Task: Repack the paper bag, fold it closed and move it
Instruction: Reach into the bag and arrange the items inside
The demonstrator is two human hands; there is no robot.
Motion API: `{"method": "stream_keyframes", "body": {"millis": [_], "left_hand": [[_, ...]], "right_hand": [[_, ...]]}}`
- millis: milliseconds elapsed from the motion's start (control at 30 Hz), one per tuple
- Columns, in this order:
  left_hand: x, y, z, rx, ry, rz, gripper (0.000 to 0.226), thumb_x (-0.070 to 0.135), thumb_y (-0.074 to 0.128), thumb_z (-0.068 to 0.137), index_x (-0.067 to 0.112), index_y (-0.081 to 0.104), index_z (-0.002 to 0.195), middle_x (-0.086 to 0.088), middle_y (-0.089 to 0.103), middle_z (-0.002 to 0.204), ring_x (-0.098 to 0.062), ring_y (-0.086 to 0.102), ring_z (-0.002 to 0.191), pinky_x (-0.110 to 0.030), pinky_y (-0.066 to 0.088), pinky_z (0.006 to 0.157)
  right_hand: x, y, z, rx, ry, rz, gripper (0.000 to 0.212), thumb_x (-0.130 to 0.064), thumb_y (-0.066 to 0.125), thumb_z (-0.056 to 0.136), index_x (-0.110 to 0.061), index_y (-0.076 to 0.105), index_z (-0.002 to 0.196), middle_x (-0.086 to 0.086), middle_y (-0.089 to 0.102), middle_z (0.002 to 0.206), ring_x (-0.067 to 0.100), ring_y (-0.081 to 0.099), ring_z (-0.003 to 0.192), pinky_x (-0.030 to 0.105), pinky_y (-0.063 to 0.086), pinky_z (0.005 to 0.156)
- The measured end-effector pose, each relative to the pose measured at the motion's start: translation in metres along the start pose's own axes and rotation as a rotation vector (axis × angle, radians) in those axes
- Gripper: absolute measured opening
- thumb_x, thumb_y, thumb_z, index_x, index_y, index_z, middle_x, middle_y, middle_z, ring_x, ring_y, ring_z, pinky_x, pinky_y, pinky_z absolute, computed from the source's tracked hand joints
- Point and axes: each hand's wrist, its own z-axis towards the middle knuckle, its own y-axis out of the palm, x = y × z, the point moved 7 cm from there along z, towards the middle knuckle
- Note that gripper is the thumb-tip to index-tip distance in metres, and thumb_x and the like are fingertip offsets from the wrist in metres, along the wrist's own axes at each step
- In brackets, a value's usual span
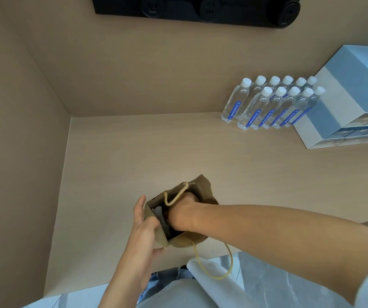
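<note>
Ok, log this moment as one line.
stage: repacking | left hand: gripping paper bag wall | right hand: inside bag, contents unclear | bag: open, on table

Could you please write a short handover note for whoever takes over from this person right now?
Left hand: grips the left wall of the paper bag, holding its mouth open.
Right hand: reaches down inside the bag; fingers hidden, so I cannot tell what it holds.
Bag stands near the front edge of the table, one rope handle hanging over the edge. A grey item shows inside.
Done: packing under way.
Left: finish packing, fold the top closed, move the bag.
</note>
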Motion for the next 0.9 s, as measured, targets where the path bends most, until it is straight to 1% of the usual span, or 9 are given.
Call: {"method": "stream_keyframes", "body": {"millis": [100,233,300,367,433,600,700,800,900], "left_hand": [[0.0,0.002,-0.001,-0.016,-0.003,-0.004,0.069,0.008,0.032,0.092,0.057,0.028,0.142,-0.005,0.055,0.139,-0.028,0.056,0.119,-0.056,0.052,0.095],[0.0,0.004,0.0,-0.031,0.004,0.003,0.068,0.009,0.032,0.093,0.055,0.028,0.143,0.0,0.05,0.145,-0.029,0.052,0.126,-0.061,0.045,0.102],[0.001,0.003,0.001,-0.025,0.002,-0.002,0.068,0.008,0.032,0.093,0.054,0.029,0.143,0.0,0.05,0.145,-0.029,0.052,0.125,-0.059,0.047,0.101],[0.002,0.003,0.001,-0.02,0.004,-0.002,0.068,0.007,0.033,0.093,0.053,0.03,0.143,-0.001,0.05,0.145,-0.03,0.053,0.125,-0.056,0.048,0.098],[0.003,0.003,0.001,-0.023,0.009,0.007,0.067,0.007,0.033,0.093,0.052,0.03,0.142,-0.002,0.051,0.144,-0.03,0.055,0.123,-0.056,0.048,0.097],[0.004,0.003,0.001,-0.033,0.031,0.02,0.067,0.009,0.033,0.094,0.053,0.028,0.143,-0.002,0.056,0.136,-0.024,0.06,0.104,-0.054,0.05,0.094],[0.003,0.004,0.002,-0.035,0.028,0.018,0.067,0.01,0.033,0.093,0.053,0.027,0.144,-0.002,0.051,0.141,-0.027,0.057,0.116,-0.056,0.051,0.095],[0.003,0.002,0.006,-0.03,0.023,-0.007,0.065,0.011,0.034,0.092,0.051,0.03,0.143,-0.002,0.05,0.141,-0.026,0.056,0.118,-0.056,0.053,0.092],[0.002,0.0,0.008,-0.025,0.017,-0.019,0.063,0.013,0.036,0.092,0.052,0.032,0.14,-0.002,0.048,0.145,-0.027,0.052,0.126,-0.055,0.054,0.091]], "right_hand": [[0.002,-0.003,0.0,0.01,-0.007,0.124,0.024,-0.024,0.044,0.094,-0.009,0.06,0.104,0.015,0.061,0.107,0.033,0.053,0.115,0.045,0.041,0.095],[0.006,0.002,0.011,0.041,0.103,0.371,0.037,-0.03,0.043,0.096,-0.01,0.055,0.124,0.014,0.058,0.128,0.031,0.056,0.116,0.04,0.044,0.092],[0.01,0.003,0.013,0.087,0.166,0.504,0.036,-0.025,0.047,0.094,-0.007,0.054,0.125,0.016,0.058,0.128,0.032,0.057,0.115,0.037,0.047,0.087],[0.013,0.0,0.012,0.157,0.186,0.627,0.027,-0.013,0.055,0.09,-0.005,0.058,0.115,0.017,0.061,0.121,0.032,0.061,0.108,0.035,0.049,0.076],[0.013,-0.004,0.008,0.218,0.179,0.716,0.024,-0.007,0.059,0.086,-0.005,0.059,0.109,0.017,0.062,0.116,0.033,0.061,0.106,0.035,0.05,0.075],[0.013,-0.015,-0.007,0.394,0.07,0.7,0.008,-0.004,0.051,0.087,-0.008,0.056,0.084,0.017,0.065,0.101,0.033,0.062,0.093,0.03,0.044,0.07],[0.009,-0.017,-0.01,0.311,0.029,0.715,0.037,-0.001,0.051,0.087,-0.018,0.032,0.061,0.018,0.058,0.093,0.027,0.051,0.077,0.029,0.037,0.063],[-0.001,-0.026,-0.012,0.236,-0.058,0.667,0.034,-0.004,0.046,0.093,-0.016,0.038,0.061,0.008,0.052,0.076,0.023,0.045,0.077,0.028,0.037,0.064],[0.001,-0.03,-0.015,0.168,-0.099,0.59,0.02,-0.002,0.043,0.093,-0.004,0.054,0.077,0.011,0.057,0.08,0.024,0.048,0.08,0.026,0.04,0.06]]}}
